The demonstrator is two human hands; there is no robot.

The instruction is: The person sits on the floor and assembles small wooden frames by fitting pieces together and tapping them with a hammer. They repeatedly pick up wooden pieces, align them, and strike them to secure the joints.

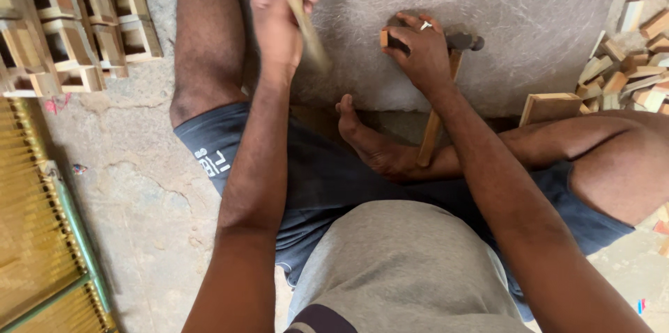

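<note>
My left hand (277, 0) is raised over the grey stone slab (529, 19) and grips a thin wooden stick (308, 32), which is blurred by motion. My right hand (422, 51) rests on the slab and pinches a small wooden block (385, 39) between thumb and fingers. A hammer lies just beside and partly under that hand, its dark metal head (465, 42) on the slab and its wooden handle (432, 131) running back toward my bare foot (373, 145). I sit cross-legged on the floor.
Stacked open wooden box frames (77, 26) stand at the top left. A heap of small wood offcuts (631, 68) and a flat board (550, 106) lie at the right. A yellow slatted frame with a green edge (42, 235) lies on the concrete floor at left.
</note>
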